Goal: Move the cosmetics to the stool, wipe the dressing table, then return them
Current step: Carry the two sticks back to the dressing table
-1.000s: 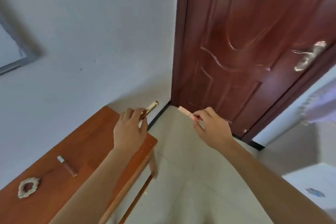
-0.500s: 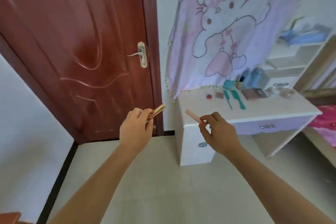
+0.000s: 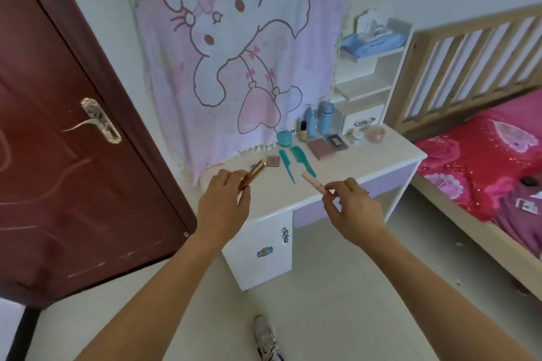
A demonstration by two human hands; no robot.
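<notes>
Our left hand (image 3: 224, 208) is curled round a gold tube (image 3: 255, 174), whose free end sticks up and to the right past the thumb. It hangs over the left front corner of the dressing table (image 3: 360, 168). Our right hand (image 3: 352, 211) pinches the near end of a pink tube (image 3: 313, 183) between thumb and fingertips, with the other fingers loosely bent. That tube points up and left above the table's front edge. The two tubes are apart, and we cannot tell whether either touches the tabletop.

Just beyond the tubes, two teal combs (image 3: 302, 160) lie side by side near the middle of the table. A small brown compact (image 3: 273, 161) sits just left of them. Toward the back edge stand a teal cup (image 3: 285, 138), a small bottle (image 3: 303, 130) and two blue bottles (image 3: 325, 116). To their right lie a mauve palette (image 3: 322, 149) and a dark case (image 3: 335, 141). Near the right back corner are a white jar (image 3: 357, 136) and a pink dish (image 3: 376, 134).

A pink cartoon blanket (image 3: 234, 53) hangs behind the table. A dark red door (image 3: 58, 170) stands to the left and a bed (image 3: 484, 161) to the right. Our shoe (image 3: 265, 337) shows on the floor below.
</notes>
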